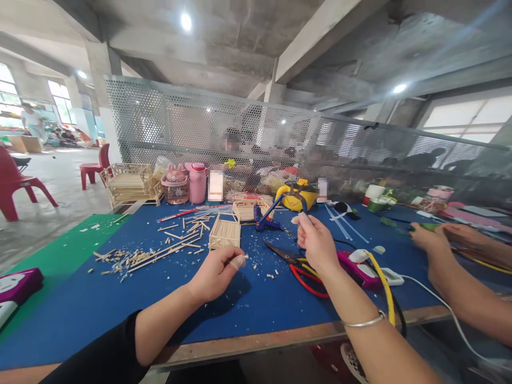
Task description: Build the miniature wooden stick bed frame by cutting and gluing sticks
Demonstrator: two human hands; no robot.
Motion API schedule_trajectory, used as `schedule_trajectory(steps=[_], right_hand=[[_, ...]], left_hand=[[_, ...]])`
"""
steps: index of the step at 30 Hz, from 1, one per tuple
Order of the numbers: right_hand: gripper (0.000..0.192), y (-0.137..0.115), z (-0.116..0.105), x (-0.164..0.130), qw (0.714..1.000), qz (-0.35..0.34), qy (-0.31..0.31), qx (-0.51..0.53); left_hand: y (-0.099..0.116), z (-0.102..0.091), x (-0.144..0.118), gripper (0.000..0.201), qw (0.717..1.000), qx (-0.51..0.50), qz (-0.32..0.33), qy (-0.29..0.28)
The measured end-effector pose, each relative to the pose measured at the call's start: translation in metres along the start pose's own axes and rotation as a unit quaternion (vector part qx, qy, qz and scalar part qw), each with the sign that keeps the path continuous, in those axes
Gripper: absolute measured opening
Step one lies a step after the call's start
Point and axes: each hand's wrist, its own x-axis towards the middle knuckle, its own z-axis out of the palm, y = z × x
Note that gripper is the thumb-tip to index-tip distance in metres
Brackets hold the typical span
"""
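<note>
My left hand (220, 272), closed in a pinch, holds a small pale stick (246, 257) above the blue tabletop; the fingers hide most of it. My right hand (317, 240) is raised and closed around one end of a blue-handled tool (276, 204) that looks like pliers spread apart. A blue glue gun (269, 225) lies just behind and left of that hand. Large scissors with red handles (304, 282) rest below it, blades pointing left. Beyond my left hand stands a small slatted wooden frame (224, 233), with another small wooden piece (242, 212) behind it.
Cut sticks (136, 258) and scraps litter the table's left side. A purple power strip (362, 272) with a yellow cable (384, 288) sits at right, near a co-worker's hands (434, 237). Bottles (197, 184), a yellow bag (302, 198) and a perforated metal screen (192, 122) line the back.
</note>
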Motion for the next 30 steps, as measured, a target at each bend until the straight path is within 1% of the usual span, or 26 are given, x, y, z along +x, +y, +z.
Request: schedule_trajectory(steps=[2,3,4,5,6,9,12,13,15,17,20,22,24,25,26,28,29,30], right_hand=[[0.043,-0.005,0.007,-0.011,0.996,0.038,-0.022,0.078],[0.044,-0.008,0.011,-0.018,0.992,0.058,-0.039,0.107],[0.044,-0.010,0.015,-0.026,0.987,0.073,-0.055,0.130],[0.044,-0.011,0.018,-0.034,0.982,0.088,-0.067,0.151],[0.044,-0.012,0.020,-0.042,0.975,0.103,-0.081,0.179],[0.038,-0.014,0.023,-0.062,0.935,0.143,-0.125,0.299],[0.018,-0.013,0.025,-0.075,0.896,0.122,-0.145,0.401],[0.018,-0.013,0.026,-0.077,0.884,0.115,-0.163,0.424],[0.037,-0.013,0.029,-0.081,0.852,0.122,-0.224,0.457],[0.048,-0.013,0.033,-0.084,0.827,0.140,-0.274,0.471],[0.051,-0.015,0.035,-0.086,0.813,0.147,-0.288,0.484],[0.060,-0.019,0.034,-0.087,0.805,0.161,-0.304,0.483],[0.070,-0.024,0.032,-0.086,0.801,0.169,-0.329,0.470],[0.073,-0.027,0.031,-0.085,0.805,0.164,-0.336,0.460],[0.076,-0.029,0.030,-0.083,0.815,0.152,-0.334,0.448],[0.077,-0.031,0.024,-0.079,0.850,0.114,-0.292,0.423],[0.077,-0.031,0.021,-0.077,0.872,0.091,-0.255,0.407],[0.077,-0.028,0.017,-0.076,0.895,0.070,-0.213,0.386]], left_hand=[[0.006,0.004,0.009,0.025,0.996,-0.002,0.040,0.077],[0.010,0.006,0.013,0.025,0.994,-0.010,0.053,0.099],[0.013,0.009,0.018,0.026,0.993,-0.020,0.061,0.103],[0.016,0.011,0.021,0.027,0.993,-0.032,0.061,0.091],[0.017,0.014,0.023,0.027,0.995,-0.043,0.055,0.066],[0.019,0.021,0.020,0.031,0.997,-0.067,0.036,-0.005],[0.020,0.025,0.008,0.033,0.995,-0.084,0.035,-0.035],[0.020,0.026,0.004,0.033,0.994,-0.098,0.037,-0.039],[0.020,0.026,-0.001,0.032,0.990,-0.130,0.042,-0.045],[0.021,0.026,-0.003,0.031,0.987,-0.145,0.052,-0.046],[0.021,0.025,-0.003,0.031,0.988,-0.121,0.080,-0.048],[0.023,0.024,-0.004,0.032,0.989,-0.093,0.104,-0.051],[0.024,0.024,-0.006,0.031,0.988,-0.073,0.125,-0.059],[0.025,0.024,-0.007,0.029,0.987,-0.069,0.133,-0.064],[0.026,0.024,-0.007,0.027,0.985,-0.070,0.139,-0.068],[0.027,0.024,-0.007,0.021,0.984,-0.084,0.146,-0.056],[0.027,0.024,-0.006,0.019,0.985,-0.093,0.145,-0.031],[0.027,0.023,-0.004,0.017,0.985,-0.100,0.140,0.008]])
